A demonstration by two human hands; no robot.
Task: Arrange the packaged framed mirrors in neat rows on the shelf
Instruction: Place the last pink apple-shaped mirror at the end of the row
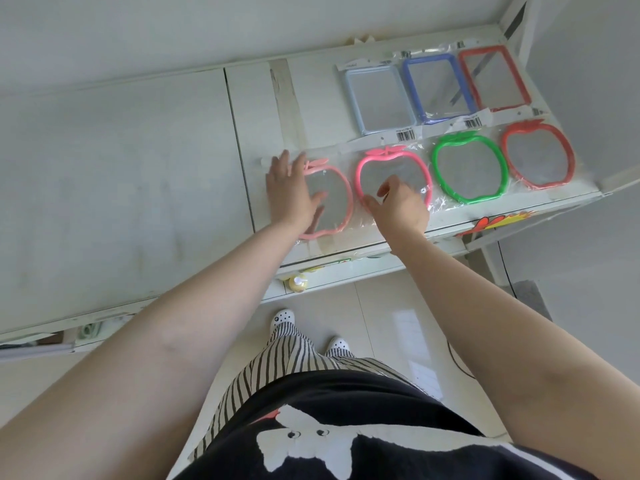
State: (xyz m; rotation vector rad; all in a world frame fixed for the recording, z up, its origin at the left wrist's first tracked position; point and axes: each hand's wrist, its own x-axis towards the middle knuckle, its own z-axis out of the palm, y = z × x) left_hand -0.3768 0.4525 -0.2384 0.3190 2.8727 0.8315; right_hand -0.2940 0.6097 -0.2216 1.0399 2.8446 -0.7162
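Observation:
Packaged mirrors lie flat in two rows on the white shelf. The back row holds a pale blue rectangular mirror, a dark blue one and a red one. The front row holds apple-shaped mirrors: light pink, hot pink, green, red. My left hand lies flat with straight fingers on the light pink mirror's left side. My right hand rests on the hot pink mirror's lower part, fingers loosely bent.
A wall runs behind the shelf and a white upright post closes its right end. A lower shelf edge carries colourful stickers and a small yellow bottle. My feet in white clogs stand on the tiled floor.

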